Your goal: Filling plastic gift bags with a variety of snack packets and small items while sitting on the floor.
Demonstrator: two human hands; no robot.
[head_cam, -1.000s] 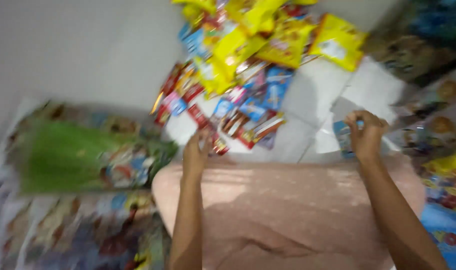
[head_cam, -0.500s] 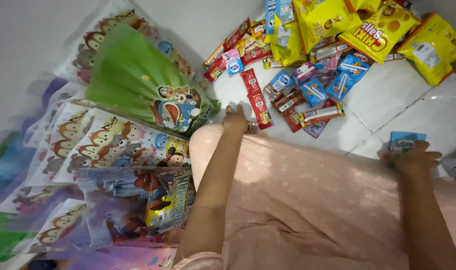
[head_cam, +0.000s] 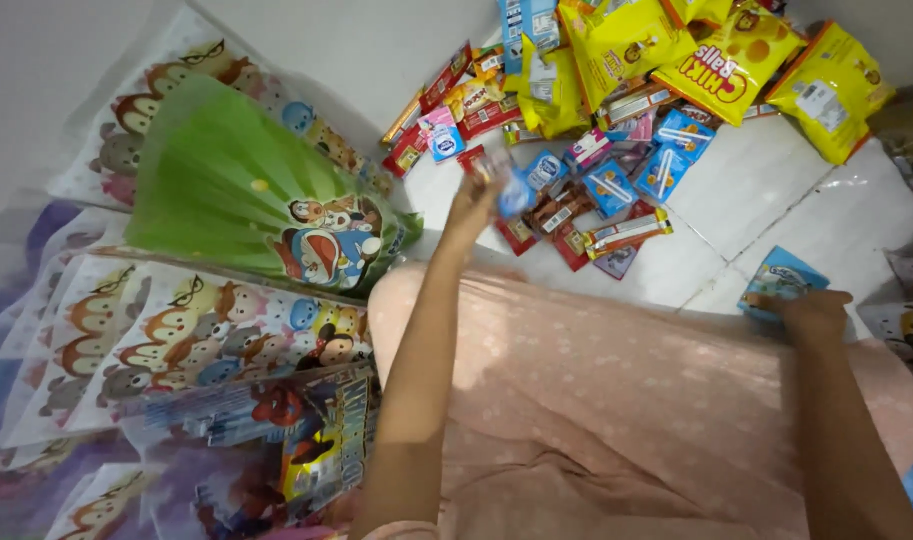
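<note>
My left hand [head_cam: 474, 203] is raised over the white tiled floor [head_cam: 777, 190] and grips a small blurred snack packet [head_cam: 505, 180], red and blue, just off the heap of small snack packets [head_cam: 597, 190]. My right hand [head_cam: 815, 312] rests at the edge of my pink-clothed lap [head_cam: 627, 400], closed on a light blue snack packet [head_cam: 782, 277]. Both forearms reach forward from the bottom of the view.
Yellow snack bags [head_cam: 717, 55] lie piled at the top right. A green cartoon-printed gift bag [head_cam: 247, 200] lies to the left, over a stack of flat cartoon-printed bags [head_cam: 167, 330]. A white wall runs along the top left.
My left hand has lifted a small packet off the heap. The view has swung slightly, and my right hand still holds the light blue packet.
</note>
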